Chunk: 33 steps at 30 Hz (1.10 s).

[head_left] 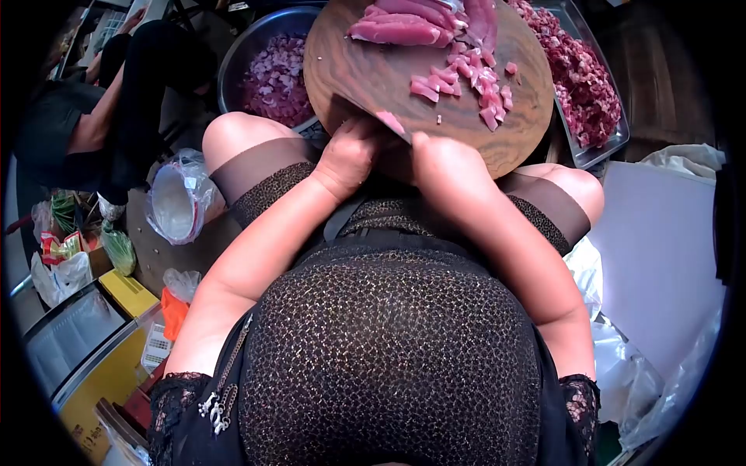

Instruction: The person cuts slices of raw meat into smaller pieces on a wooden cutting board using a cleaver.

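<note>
My right hand [443, 159] is closed around the handle end of a knife [365, 113], at the near edge of a round wooden chopping board [342, 58]. The blade points up and left, with a bit of pink meat [391, 122] clinging to it. Right by the blade, my left hand [353, 151] is curled closed; its fingertips are hidden, so what they grip cannot be made out. Small cubes of meat [489, 93] lie scattered on the board. Behind them rest longer strips of pink meat [400, 27].
Left of the board stands a metal bowl [233, 74] of chopped meat. A clear tray [614, 136] heaped with minced meat is at the right. A lined bin [175, 206] stands by the left knee. Another person's arm [97, 120] shows at the upper left.
</note>
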Motion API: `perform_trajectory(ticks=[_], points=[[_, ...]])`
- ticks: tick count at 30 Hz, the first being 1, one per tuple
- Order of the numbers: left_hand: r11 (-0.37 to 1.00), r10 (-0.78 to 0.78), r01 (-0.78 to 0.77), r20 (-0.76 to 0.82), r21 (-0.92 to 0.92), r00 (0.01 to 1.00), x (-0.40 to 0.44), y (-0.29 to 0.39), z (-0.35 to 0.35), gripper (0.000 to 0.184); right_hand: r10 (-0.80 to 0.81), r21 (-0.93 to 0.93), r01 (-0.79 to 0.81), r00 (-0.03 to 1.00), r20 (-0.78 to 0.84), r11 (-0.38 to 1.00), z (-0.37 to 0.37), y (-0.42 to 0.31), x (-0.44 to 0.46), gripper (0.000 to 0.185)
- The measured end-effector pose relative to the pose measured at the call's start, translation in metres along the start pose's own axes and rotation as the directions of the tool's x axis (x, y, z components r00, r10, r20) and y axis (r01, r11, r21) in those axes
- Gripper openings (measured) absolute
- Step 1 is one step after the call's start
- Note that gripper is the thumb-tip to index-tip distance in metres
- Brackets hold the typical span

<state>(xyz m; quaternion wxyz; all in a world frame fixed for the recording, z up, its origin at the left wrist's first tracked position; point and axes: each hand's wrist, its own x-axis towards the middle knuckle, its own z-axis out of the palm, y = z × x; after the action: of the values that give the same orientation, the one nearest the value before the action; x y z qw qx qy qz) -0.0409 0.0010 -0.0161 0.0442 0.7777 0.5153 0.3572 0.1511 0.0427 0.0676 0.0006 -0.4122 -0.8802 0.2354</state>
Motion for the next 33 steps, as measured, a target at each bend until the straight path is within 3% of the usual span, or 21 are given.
perform_trajectory(ticks=[3,5,6,9,13,18,22,25,27,28,31,32,33], points=[[0.987,-0.082,0.093,0.086,-0.135,0.993,-0.007,-0.002,-0.006,0.022,-0.017,0.062,0.024,0.995,-0.1,0.998,-0.002,0.003,0.025,0.02],[0.912,-0.399,0.383,-0.105,-0.147,0.911,-0.009,-0.002,-0.014,0.02,-0.009,0.038,0.013,0.993,-0.115,0.999,-0.007,0.007,0.014,0.018],[0.836,-0.515,0.488,-0.05,-0.251,0.856,-0.01,0.0,-0.022,0.016,-0.014,0.034,0.017,0.995,-0.101,0.999,-0.012,0.004,0.003,0.018],[0.977,-0.209,0.209,0.014,-0.049,0.978,-0.013,-0.002,-0.027,0.018,0.024,0.065,-0.021,0.999,-0.041,0.998,-0.021,0.001,-0.029,0.019],[0.97,-0.167,0.188,0.139,-0.155,0.976,-0.01,-0.002,-0.013,0.021,0.015,0.063,-0.015,1.0,-0.003,0.998,-0.012,0.008,-0.043,0.019],[0.999,-0.03,0.03,-0.009,0.01,1.0,-0.003,0.001,-0.011,0.021,-0.069,0.076,0.069,0.998,-0.001,0.995,-0.004,0.001,-0.02,0.018],[0.998,-0.044,0.04,0.084,0.049,0.995,-0.007,0.007,-0.014,0.028,-0.002,0.07,0.002,1.0,-0.003,0.998,0.002,-0.014,0.021,0.018],[0.998,-0.044,0.037,0.146,0.052,0.988,-0.007,0.011,-0.014,0.025,-0.098,0.027,0.097,0.994,0.055,0.995,-0.006,-0.006,0.031,0.02],[0.959,-0.28,0.254,0.251,0.128,0.927,-0.004,0.009,-0.016,0.022,0.023,0.053,-0.034,0.98,0.196,0.998,-0.027,0.004,0.02,0.028],[0.946,-0.322,0.301,0.225,0.123,0.92,0.0,0.005,-0.016,0.016,0.031,0.037,-0.04,0.975,0.219,0.999,-0.037,0.016,0.011,0.027],[0.949,-0.315,0.303,0.198,0.088,0.928,0.017,-0.012,-0.004,0.013,0.152,0.079,-0.161,0.982,0.109,0.984,-0.044,0.063,-0.019,0.026],[0.951,-0.305,0.308,0.18,0.013,0.935,0.032,-0.011,0.004,0.013,0.161,0.188,-0.162,0.987,0.019,0.969,-0.042,0.081,-0.028,0.027],[0.937,-0.337,0.349,0.2,-0.03,0.92,0.051,-0.002,0.008,0.015,0.278,0.216,-0.279,0.96,0.039,0.936,-0.05,0.084,-0.033,0.028]])
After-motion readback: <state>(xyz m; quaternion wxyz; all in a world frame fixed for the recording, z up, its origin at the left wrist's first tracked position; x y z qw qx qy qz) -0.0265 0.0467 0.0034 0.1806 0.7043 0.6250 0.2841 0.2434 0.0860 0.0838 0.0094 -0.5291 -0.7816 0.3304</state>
